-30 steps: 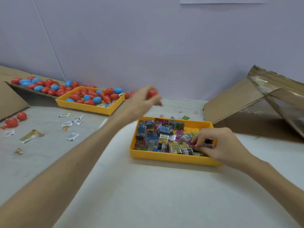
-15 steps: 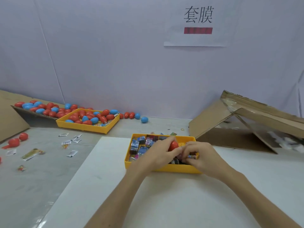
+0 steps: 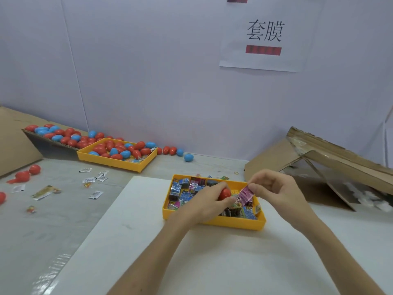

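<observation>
Raised out of the tray since half a second ago, the right hand (image 3: 274, 188) now holds a pink packet (image 3: 246, 194) above the heap it was digging in, while the left hand (image 3: 204, 204) has barely shifted with its red egg (image 3: 224, 193).

Head view: the right hand's fingers (image 3: 253, 185) pinch the packet by its upper edge, and the packet hangs tilted just beside the egg. The left hand's fingers (image 3: 212, 189) are curled round the egg, holding it over the middle of the yellow tray (image 3: 212, 222). Small printed packets in blue, pink and green fill that tray, which sits on a white board (image 3: 127, 231) laid over the grey counter (image 3: 53, 220).

A second yellow tray (image 3: 114, 163), heaped with red and blue eggs, stands well apart at the back left against the wall. More eggs trail along the wall, a lone blue egg (image 3: 188, 157) among them. White sachets (image 3: 95, 194) lie scattered on the counter to the left. An opened cardboard box (image 3: 276, 158) lies on its side at right, and a paper sign (image 3: 263, 35) hangs on the wall above.
</observation>
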A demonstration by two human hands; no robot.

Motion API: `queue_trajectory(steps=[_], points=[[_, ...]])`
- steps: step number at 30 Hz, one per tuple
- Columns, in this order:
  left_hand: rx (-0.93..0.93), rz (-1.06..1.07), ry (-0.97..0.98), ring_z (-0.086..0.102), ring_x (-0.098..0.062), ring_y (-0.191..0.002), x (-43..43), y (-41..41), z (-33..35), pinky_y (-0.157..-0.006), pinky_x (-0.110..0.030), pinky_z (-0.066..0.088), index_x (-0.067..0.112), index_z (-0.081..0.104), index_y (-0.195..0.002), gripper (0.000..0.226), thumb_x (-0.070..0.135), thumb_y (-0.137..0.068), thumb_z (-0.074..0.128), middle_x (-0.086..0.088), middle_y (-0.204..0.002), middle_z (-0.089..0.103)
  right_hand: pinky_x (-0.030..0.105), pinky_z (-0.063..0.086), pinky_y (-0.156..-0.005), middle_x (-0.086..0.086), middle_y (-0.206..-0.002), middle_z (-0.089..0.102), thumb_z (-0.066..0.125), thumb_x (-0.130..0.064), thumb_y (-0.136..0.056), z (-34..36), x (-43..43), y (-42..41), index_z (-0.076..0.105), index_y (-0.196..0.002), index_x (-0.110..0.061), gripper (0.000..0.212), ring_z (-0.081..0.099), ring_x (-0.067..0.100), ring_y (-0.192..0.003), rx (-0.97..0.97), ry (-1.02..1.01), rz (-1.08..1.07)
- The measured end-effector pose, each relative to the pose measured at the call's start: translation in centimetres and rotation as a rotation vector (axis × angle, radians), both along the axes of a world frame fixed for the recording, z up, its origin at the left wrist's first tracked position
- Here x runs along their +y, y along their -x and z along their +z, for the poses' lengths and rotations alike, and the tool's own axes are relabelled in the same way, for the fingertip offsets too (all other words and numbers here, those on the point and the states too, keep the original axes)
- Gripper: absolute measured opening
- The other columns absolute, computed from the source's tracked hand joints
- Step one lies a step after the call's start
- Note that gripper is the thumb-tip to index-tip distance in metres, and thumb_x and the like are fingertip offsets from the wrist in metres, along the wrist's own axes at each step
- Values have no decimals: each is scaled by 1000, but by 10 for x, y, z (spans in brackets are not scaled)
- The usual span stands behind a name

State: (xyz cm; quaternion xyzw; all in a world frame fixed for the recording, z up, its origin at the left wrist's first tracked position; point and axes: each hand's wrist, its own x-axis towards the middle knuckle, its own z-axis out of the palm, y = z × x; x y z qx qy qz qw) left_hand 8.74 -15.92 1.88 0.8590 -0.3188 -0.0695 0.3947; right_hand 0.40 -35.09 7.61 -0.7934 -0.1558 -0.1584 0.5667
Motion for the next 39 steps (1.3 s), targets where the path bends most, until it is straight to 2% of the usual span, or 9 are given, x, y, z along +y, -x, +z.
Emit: queue_trajectory(steps=[3,5,10,14,16,20,23,30,39], points=[[-7,25,193,63,-17,-86,3,7,6,-69,-30,54,29,54,-106,17,45,-100,55,2,-99,62,21,54,-65,10,-80,75,71,-13,-84,-7,10,2,74,-84,-20,7,70,19,-70,13,-119,-20],[-39,69,387,65,-21,-91,3,14,14,-77,-35,58,26,58,-106,14,39,-100,59,-1,-102,63,23,54,-64,11,-82,75,73,-12,-83,-12,16,3,75,-86,-22,11,69,20,-68,32,-184,-44],[77,114,760,69,-22,-90,8,33,29,-73,-26,58,17,60,-104,5,19,-100,61,-11,-101,65,27,57,-66,10,-88,76,78,-13,-78,-16,31,7,77,-94,-26,20,71,21,-75,35,-317,-48],[212,82,759,69,-24,-93,15,47,21,-80,-33,60,15,61,-103,10,20,-97,67,-6,-99,66,23,54,-65,10,-85,74,77,0,-81,-24,35,10,75,-99,-15,23,70,18,-75,57,-337,-61],[155,93,745,67,-21,-92,17,54,18,-82,-31,59,16,63,-98,21,23,-87,79,-3,-97,64,25,54,-65,11,-83,72,79,-3,-79,-29,38,12,75,-100,-14,24,65,17,-73,85,-333,-63],[-32,142,722,65,-11,-88,16,57,15,-81,-10,48,19,62,-88,25,11,-79,85,-7,-87,67,25,53,-64,6,-82,70,80,1,-79,-35,41,14,75,-98,-16,26,64,17,-71,124,-334,-54],[-60,135,702,66,-18,-85,16,59,14,-80,-19,53,24,62,-85,28,7,-80,83,-7,-85,69,23,52,-61,2,-81,71,80,3,-80,-37,43,15,76,-96,-20,28,63,15,-67,133,-319,-52],[152,75,751,66,-14,-85,22,59,16,-79,-24,56,32,64,-81,28,11,-82,83,-2,-86,68,21,48,-59,6,-77,69,84,-22,-69,-37,39,15,76,-97,-23,30,63,17,-68,149,-332,-6],[473,-54,947,64,-19,-90,27,55,18,-78,-29,55,16,60,-89,21,7,-81,78,-6,-91,65,22,50,-63,3,-76,67,82,-14,-74,-40,34,14,76,-98,-25,27,60,14,-68,204,-287,113]])
